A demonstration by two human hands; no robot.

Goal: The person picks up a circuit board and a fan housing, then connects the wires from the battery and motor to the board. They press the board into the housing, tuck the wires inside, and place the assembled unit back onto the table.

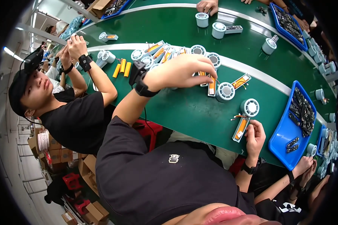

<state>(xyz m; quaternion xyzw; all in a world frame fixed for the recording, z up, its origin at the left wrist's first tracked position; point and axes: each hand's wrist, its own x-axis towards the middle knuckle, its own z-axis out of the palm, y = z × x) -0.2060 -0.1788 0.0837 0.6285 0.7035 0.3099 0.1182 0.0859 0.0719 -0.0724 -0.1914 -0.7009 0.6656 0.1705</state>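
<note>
My left hand (pixel 187 71) reaches over a cluster of light-blue handheld fans. Its fingers are apart and bent downward, at an opened fan handle (pixel 212 89) with an orange battery inside. I cannot tell how firmly they touch it. Close by on the right lies another fan (pixel 226 91), its opened handle angled away. My right hand (pixel 255 137) is loosely curled, with thumb and fingers apart, beside the opened handle (pixel 240 129) of a nearer fan (pixel 250 107). Thin coloured wires stick out of that handle, and an orange battery lies in it.
A blue tray (pixel 279 144) of dark small parts stands to the right. Loose orange batteries (pixel 122 67) lie at left. Beyond a pale rail, more fans (pixel 218 30) stand on the green belt (pixel 157 22). A co-worker (pixel 71 108) sits at left; another person's hands (pixel 304 167) are at right.
</note>
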